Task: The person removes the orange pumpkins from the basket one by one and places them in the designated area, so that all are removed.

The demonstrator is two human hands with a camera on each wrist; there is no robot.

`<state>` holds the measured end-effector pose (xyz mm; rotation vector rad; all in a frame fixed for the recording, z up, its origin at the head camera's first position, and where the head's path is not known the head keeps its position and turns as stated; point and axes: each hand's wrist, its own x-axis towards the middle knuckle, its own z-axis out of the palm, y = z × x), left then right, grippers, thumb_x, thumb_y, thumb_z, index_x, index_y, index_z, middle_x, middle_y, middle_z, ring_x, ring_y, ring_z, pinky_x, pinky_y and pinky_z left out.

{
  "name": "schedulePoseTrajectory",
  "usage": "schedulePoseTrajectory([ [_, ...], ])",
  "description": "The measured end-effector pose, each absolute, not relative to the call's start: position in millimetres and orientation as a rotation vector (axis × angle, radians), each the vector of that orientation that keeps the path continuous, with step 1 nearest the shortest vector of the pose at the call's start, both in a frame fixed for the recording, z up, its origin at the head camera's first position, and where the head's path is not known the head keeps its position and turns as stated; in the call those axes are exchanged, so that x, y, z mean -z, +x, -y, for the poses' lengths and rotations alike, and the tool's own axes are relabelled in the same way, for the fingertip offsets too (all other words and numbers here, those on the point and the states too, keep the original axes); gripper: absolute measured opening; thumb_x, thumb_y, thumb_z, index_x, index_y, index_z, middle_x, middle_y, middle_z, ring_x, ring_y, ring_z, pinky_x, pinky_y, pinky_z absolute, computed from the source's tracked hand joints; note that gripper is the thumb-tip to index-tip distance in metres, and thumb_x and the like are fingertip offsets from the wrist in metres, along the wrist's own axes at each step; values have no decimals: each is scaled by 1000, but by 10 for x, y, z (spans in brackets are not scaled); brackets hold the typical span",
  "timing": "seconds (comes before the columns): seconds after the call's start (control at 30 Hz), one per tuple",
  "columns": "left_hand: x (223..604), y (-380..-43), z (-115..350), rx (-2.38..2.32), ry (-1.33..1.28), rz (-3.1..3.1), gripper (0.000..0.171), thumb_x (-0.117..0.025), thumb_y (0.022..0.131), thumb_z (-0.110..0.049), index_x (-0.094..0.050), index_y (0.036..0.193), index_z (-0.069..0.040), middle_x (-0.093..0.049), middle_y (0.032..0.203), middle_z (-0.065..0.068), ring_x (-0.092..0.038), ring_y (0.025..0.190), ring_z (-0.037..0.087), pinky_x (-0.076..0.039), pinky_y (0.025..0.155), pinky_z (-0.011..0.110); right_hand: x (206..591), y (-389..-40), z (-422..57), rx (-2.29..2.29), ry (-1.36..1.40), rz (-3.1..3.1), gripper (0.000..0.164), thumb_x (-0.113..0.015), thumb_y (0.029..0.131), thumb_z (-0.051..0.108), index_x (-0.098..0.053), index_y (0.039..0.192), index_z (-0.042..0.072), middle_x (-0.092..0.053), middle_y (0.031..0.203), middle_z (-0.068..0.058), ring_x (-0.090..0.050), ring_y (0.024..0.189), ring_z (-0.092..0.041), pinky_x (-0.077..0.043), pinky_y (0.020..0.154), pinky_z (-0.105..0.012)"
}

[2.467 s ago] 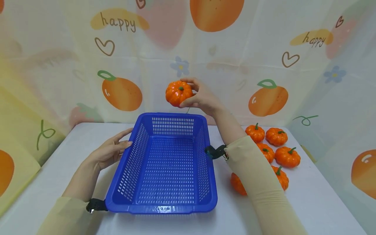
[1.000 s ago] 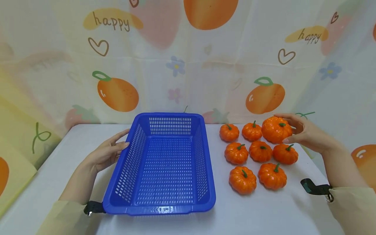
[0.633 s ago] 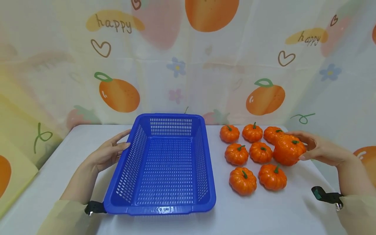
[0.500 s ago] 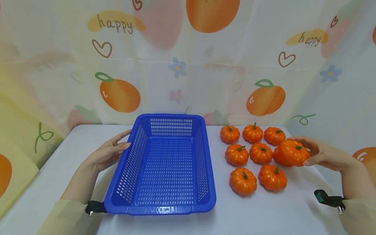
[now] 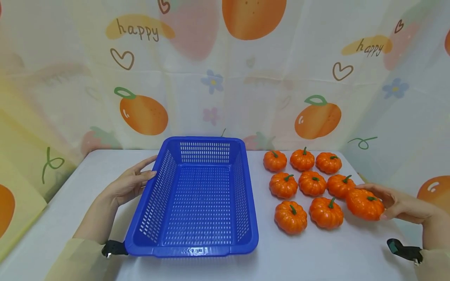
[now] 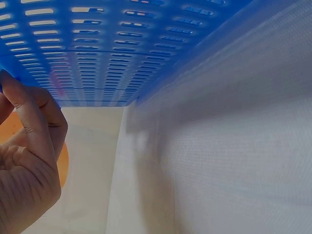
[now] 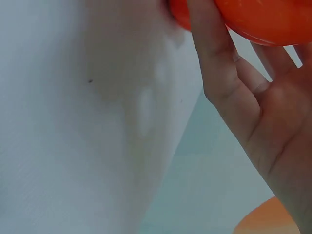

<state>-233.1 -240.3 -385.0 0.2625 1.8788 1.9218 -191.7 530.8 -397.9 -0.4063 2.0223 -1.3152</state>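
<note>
My right hand (image 5: 404, 203) grips a small orange toy pumpkin (image 5: 363, 205) with a green stem, fingers on its far side and thumb on its near side. In the right wrist view the pumpkin (image 7: 273, 19) sits between thumb and fingers, its underside close over the white table. Just left of it lie two more pumpkins, one in the middle row (image 5: 340, 185) and one in the front row (image 5: 326, 213). On the left side, my left hand (image 5: 131, 182) holds the rim of a blue perforated plastic basket (image 5: 191, 249); its fingertips are partly hidden at the rim. Nothing lies inside the basket.
Several other orange pumpkins stand in rows to the right of the basket, among them one at the back (image 5: 275, 160) and one at the front (image 5: 290, 217). A white-covered table (image 5: 281, 257) ends at a printed curtain (image 5: 246, 97) behind and beside it.
My right hand has carried a pumpkin from above the basket to the right, past the back and middle rows, and down to the front row's right end. The left hand stays at the rim.
</note>
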Motion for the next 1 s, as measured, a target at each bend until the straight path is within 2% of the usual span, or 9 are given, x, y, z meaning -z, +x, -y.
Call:
schedulePoseTrajectory([
  [0.2, 3863, -2338, 2411, -1929, 260, -1875, 75, -49, 103, -14, -1, 160, -15, -74, 107, -5, -75, 89, 12, -62, 76, 24, 4094, -1890, -5348, 1216, -354, -2067, 74, -61, 88, 10, -30, 153, 24, -39, 136, 41, -39, 119, 17, -41, 96, -34],
  [0.33, 3866, -2340, 2408, -1925, 262, -1879, 74, -49, 103, -14, -1, 160, -15, -74, 108, -5, -75, 89, 12, -62, 75, 24, 4137, -1877, -5320, 1150, -340, -2082, 72, -60, 88, 14, -31, 153, 26, -38, 133, 44, -39, 116, 18, -41, 103, -61],
  [0.4, 3866, -2340, 2407, -1923, 263, -1880, 74, -49, 103, -14, -2, 160, -15, -74, 108, -4, -76, 89, 12, -62, 75, 24, 4145, -1878, -5302, 1124, -335, -2080, 71, -59, 88, 16, -30, 153, 26, -38, 133, 45, -38, 115, 19, -35, 103, -74],
  [0.47, 3866, -2339, 2408, -1923, 261, -1879, 74, -49, 103, -14, -2, 160, -15, -74, 107, -4, -76, 89, 12, -62, 75, 24, 4151, -1886, -5287, 1105, -327, -2079, 71, -59, 89, 17, -29, 153, 25, -38, 133, 45, -37, 115, 20, -28, 101, -81],
  [0.57, 3864, -2336, 2408, -1926, 257, -1874, 74, -49, 103, -14, -2, 160, -15, -74, 107, -4, -76, 89, 12, -62, 75, 24, 4157, -1899, -5278, 1085, -319, -2084, 71, -59, 89, 17, -29, 153, 26, -38, 132, 46, -35, 114, 22, -24, 99, -83],
  [0.7, 3858, -2332, 2408, -1928, 265, -1867, 74, -49, 103, -14, -2, 160, -15, -74, 108, -4, -75, 89, 12, -61, 75, 24, 4170, -1897, -5284, 1092, -320, -2087, 71, -59, 90, 13, -31, 152, 32, -37, 130, 48, -35, 110, 24, -25, 97, -84],
  [0.87, 3854, -2329, 2410, -1936, 277, -1850, 74, -49, 103, -13, -1, 160, -14, -75, 107, -4, -76, 89, 12, -61, 75, 24, 4168, -1896, -5273, 1078, -288, -2088, 74, -59, 90, 14, -28, 154, 33, -35, 128, 50, -33, 110, 23, -26, 98, -84],
  [0.97, 3852, -2327, 2410, -1941, 277, -1841, 74, -49, 103, -13, -1, 160, -14, -75, 107, -4, -76, 89, 12, -61, 75, 24, 4157, -1899, -5260, 1060, -266, -2100, 76, -60, 90, 15, -26, 155, 33, -35, 127, 51, -34, 124, 3, -28, 99, -82],
  [1.0, 3851, -2326, 2410, -1943, 275, -1839, 74, -49, 103, -13, -1, 160, -14, -75, 107, -4, -76, 89, 12, -61, 75, 24, 4156, -1900, -5260, 1057, -265, -2103, 76, -60, 90, 15, -26, 155, 34, -34, 127, 51, -33, 124, 0, -29, 99, -82],
])
